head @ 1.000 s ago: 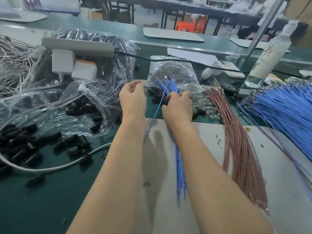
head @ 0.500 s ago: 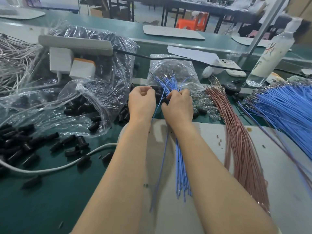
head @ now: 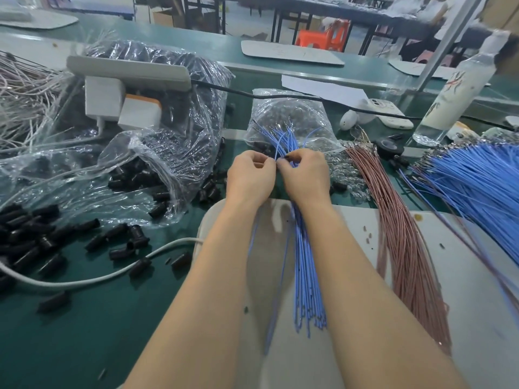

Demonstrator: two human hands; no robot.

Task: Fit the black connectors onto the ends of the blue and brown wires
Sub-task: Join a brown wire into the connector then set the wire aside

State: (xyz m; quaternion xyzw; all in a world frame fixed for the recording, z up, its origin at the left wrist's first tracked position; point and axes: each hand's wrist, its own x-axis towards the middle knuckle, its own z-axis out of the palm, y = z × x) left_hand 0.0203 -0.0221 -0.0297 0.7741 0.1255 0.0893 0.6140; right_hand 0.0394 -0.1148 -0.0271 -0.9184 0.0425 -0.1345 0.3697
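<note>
My right hand [head: 304,178] grips a bundle of blue wires [head: 306,270], whose tips fan out above the fist and whose tails lie on the white mat [head: 477,304]. A small black connector [head: 288,157] shows at its fingertips. My left hand [head: 250,178] touches the right one, fingers curled and pinching a single blue wire [head: 254,242] that hangs down beside my forearm. A sheaf of brown wires [head: 398,234] lies to the right. Loose black connectors [head: 42,242] cover the green table at left.
A clear bag of black connectors [head: 140,175] lies open at left, under a white power strip [head: 126,71]. Behind my hands sits a bag of small parts [head: 289,116]. A large heap of blue wires [head: 477,186], a bottle [head: 455,88] and a phone [head: 390,113] are at right. A white cable [head: 84,279] crosses the front left.
My left hand has moved right until it meets my right hand. One blue wire has come apart from the bundle and now hangs at my left forearm.
</note>
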